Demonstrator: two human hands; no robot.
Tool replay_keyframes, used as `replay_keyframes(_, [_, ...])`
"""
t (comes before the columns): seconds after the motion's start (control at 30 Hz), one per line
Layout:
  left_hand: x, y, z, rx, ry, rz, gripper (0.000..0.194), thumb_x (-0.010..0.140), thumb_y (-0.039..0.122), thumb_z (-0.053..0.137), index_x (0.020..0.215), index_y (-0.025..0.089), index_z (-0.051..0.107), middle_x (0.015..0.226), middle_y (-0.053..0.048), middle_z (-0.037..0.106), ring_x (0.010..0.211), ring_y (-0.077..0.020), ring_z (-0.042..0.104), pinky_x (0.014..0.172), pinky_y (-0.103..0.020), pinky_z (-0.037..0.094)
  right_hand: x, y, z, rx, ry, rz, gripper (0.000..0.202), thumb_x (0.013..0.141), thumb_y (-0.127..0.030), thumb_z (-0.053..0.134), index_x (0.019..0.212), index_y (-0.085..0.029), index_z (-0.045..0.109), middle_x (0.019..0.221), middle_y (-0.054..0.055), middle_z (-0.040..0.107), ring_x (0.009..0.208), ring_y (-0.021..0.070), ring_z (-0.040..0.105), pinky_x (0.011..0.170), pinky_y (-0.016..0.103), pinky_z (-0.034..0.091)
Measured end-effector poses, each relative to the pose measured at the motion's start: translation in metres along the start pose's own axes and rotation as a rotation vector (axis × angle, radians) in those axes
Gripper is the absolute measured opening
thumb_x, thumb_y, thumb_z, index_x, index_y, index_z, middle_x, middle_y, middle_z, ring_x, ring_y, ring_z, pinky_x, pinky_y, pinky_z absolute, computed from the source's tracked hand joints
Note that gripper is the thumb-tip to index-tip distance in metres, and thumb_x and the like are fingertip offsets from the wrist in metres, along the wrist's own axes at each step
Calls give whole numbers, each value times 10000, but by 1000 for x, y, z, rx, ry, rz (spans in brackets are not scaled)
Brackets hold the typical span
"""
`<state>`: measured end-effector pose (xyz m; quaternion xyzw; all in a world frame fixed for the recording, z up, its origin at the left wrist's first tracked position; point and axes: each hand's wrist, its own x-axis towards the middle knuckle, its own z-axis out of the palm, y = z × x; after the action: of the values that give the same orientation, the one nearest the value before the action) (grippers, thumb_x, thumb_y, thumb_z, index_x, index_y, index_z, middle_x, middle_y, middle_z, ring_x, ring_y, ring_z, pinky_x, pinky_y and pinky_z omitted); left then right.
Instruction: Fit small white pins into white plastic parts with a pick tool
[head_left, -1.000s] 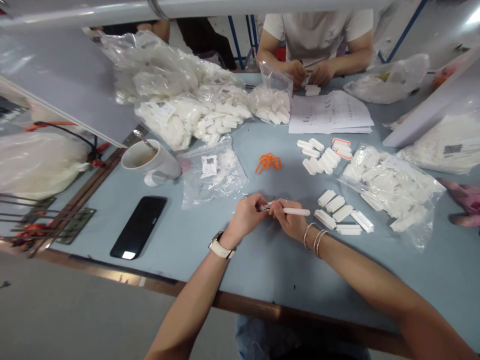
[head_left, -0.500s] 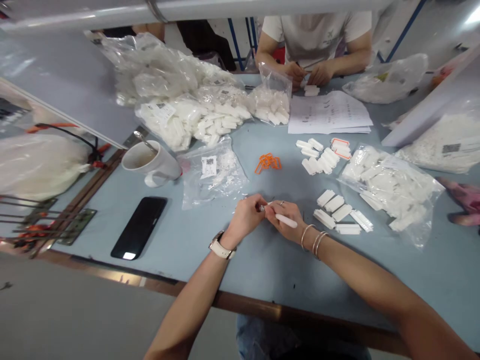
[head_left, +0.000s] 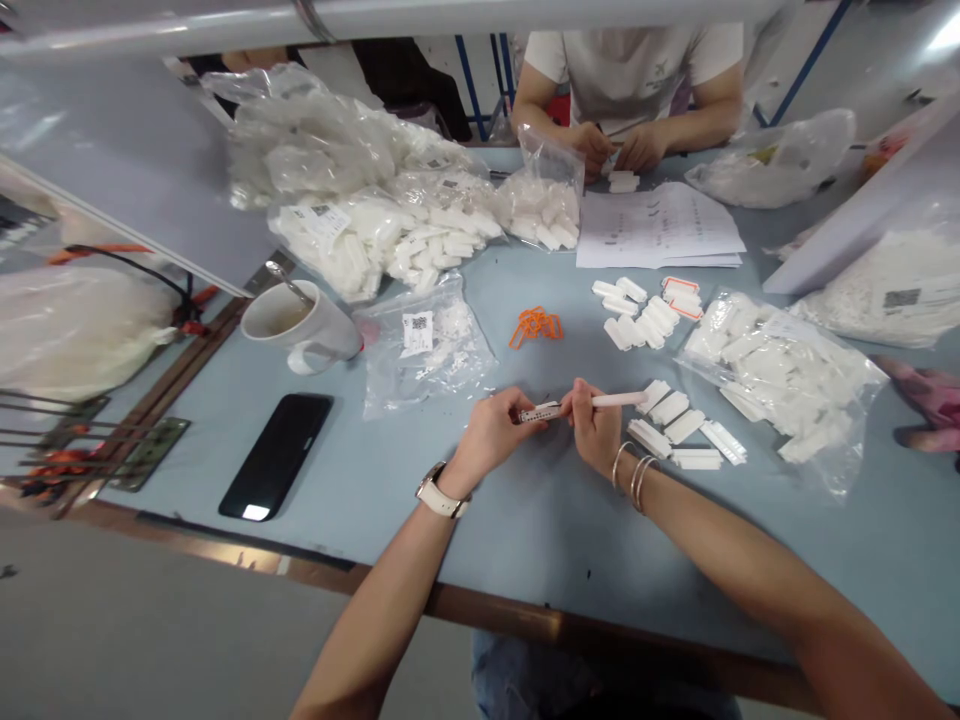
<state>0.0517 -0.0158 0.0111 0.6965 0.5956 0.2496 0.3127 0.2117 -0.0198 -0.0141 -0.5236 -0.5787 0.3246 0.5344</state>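
A small white slotted piece is pinched between the fingers of my left hand. My right hand grips a pale pen-like tool, with its fingers at the right end of the piece; the tool's tip is too small to make out. Beyond my hands lies a small heap of orange clips. Several white pieces lie just right of my right hand, and another group of white pieces is farther back, two of them with orange edging.
A clear bag, a mug with a spoon and a black phone are on the left. Filled bags stand at the back and a bag of white pieces at right. Across the table, a person's hands work near papers.
My right hand has moved slightly right and turned, so the pale tool now points rightward, nearly level. More of the white piece in my left hand shows.
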Motion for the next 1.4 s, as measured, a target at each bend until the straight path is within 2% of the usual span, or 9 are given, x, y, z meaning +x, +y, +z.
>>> replay_keyframes(0.4, [1, 3, -1, 4, -7, -11, 191, 668, 281, 750, 679, 183, 587, 572, 50, 555, 528, -102, 488, 497, -228, 338, 4, -12, -2, -80, -54, -36, 550, 944, -505, 291, 528, -207, 492, 442, -24, 457, 421, 98, 441, 484, 240, 370])
replay_keyframes(0.57, [1, 1, -1, -7, -10, -10, 192, 672, 294, 744, 683, 188, 584, 588, 46, 573, 533, -102, 488, 502, -229, 347, 5, -14, -2, -132, -80, -95, 530, 956, -464, 285, 544, -208, 498, 460, -17, 491, 433, 98, 460, 510, 238, 386])
replay_keyframes(0.7, [1, -1, 0, -1, -10, -35, 194, 674, 299, 748, 689, 191, 588, 579, 50, 567, 530, -101, 480, 500, -230, 342, 3, -13, -2, -140, -98, -126, 517, 944, -493, 324, 558, -207, 517, 516, 7, 554, 498, 114, 516, 560, 250, 415])
replay_keyframes(0.8, [1, -1, 0, 1, -6, -39, 181, 670, 283, 752, 693, 192, 597, 580, 54, 563, 531, -99, 478, 499, -229, 338, 3, -10, -2, -39, -54, -42, 552, 939, -543, 304, 555, -208, 516, 504, 0, 534, 477, 108, 490, 531, 246, 414])
replay_keyframes(0.97, [0, -3, 0, -25, -10, -17, 168, 674, 296, 744, 689, 200, 608, 579, 54, 552, 532, -101, 477, 497, -232, 340, 8, -4, 0, 140, 121, 133, 582, 929, -584, 294, 545, -209, 519, 476, -15, 497, 455, 105, 466, 491, 245, 402])
replay_keyframes(1.13, [1, -6, 0, -60, -22, -10, 166, 680, 289, 738, 701, 197, 601, 584, 54, 545, 545, -104, 482, 512, -234, 349, 11, -7, -1, 185, 118, 136, 528, 917, -571, 355, 583, -206, 539, 537, -8, 540, 488, 109, 483, 508, 253, 406])
replay_keyframes(1.4, [1, -6, -1, -123, -41, -26, 214, 678, 278, 740, 769, 197, 565, 636, 52, 585, 566, -100, 485, 548, -229, 368, 10, -6, -2, 127, 105, 164, 429, 883, -561, 437, 716, -198, 594, 601, -10, 575, 535, 110, 508, 521, 232, 424])
